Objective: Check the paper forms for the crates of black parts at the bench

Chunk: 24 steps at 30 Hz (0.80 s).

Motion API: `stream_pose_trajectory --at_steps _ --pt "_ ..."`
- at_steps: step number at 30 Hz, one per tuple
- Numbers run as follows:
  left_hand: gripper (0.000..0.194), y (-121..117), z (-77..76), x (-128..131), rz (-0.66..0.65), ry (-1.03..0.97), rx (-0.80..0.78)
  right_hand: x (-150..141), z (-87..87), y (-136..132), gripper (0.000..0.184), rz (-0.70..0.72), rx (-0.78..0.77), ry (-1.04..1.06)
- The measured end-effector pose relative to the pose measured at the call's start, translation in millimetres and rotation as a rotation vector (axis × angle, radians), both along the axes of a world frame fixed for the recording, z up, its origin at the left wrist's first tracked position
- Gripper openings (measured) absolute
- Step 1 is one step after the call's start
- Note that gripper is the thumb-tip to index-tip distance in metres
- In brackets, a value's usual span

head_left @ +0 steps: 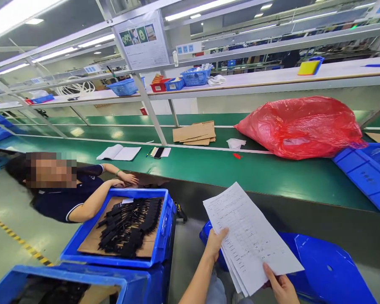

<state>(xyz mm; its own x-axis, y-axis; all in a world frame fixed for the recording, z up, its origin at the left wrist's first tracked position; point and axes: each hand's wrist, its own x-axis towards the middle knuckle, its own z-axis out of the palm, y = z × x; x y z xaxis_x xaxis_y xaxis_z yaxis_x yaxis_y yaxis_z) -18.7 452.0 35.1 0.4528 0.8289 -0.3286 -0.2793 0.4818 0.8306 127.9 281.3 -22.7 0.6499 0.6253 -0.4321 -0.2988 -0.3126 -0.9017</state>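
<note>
A small stack of printed paper sheets [250, 236], with handwriting on the top one, is held tilted in front of me below the bench edge. My left hand [215, 244] grips the sheets at their left edge, thumb on top and fingers behind. At the lower right corner my right hand [280, 287] pinches the same sheets, its thumb lying on the top page. The fingers under the paper are partly hidden. Behind the sheets is a blue plastic chair or stool [329, 266].
A green workbench [190, 166] runs across, bearing an open notebook [118, 152], cardboard pieces [194, 133], a red plastic bag [300, 126] and a blue crate [367, 177]. On the left, a blue bin [160, 253] holds black parts [129, 228]; a co-worker [91, 198] leans beside it.
</note>
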Motion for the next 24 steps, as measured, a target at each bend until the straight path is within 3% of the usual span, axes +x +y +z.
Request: stream_pose_trajectory --at_steps 4,8,12,15,18,24 --pt "0.084 37 13.1 -17 -0.081 0.002 0.013 6 17.6 9 0.061 0.034 -0.01 -0.091" --pt "0.079 62 36.4 -27 -0.225 -0.006 0.047 54 50.3 21 0.086 -0.051 -0.057 -0.199" --pt "0.075 75 63.4 -26 -0.425 0.004 0.114 76 80.7 55 0.1 0.053 0.033 -0.183" --pt "0.074 79 79.8 -23 -0.511 -0.024 0.137 68 100.5 82 0.09 0.216 0.09 -0.068" --pt "0.073 83 91.1 -23 -0.533 -0.042 0.163 57 121.4 92 0.073 0.353 0.146 0.08" --pt "0.066 90 106.8 -20 -0.531 -0.028 0.263 54 163.3 72 0.059 0.329 0.254 0.168"
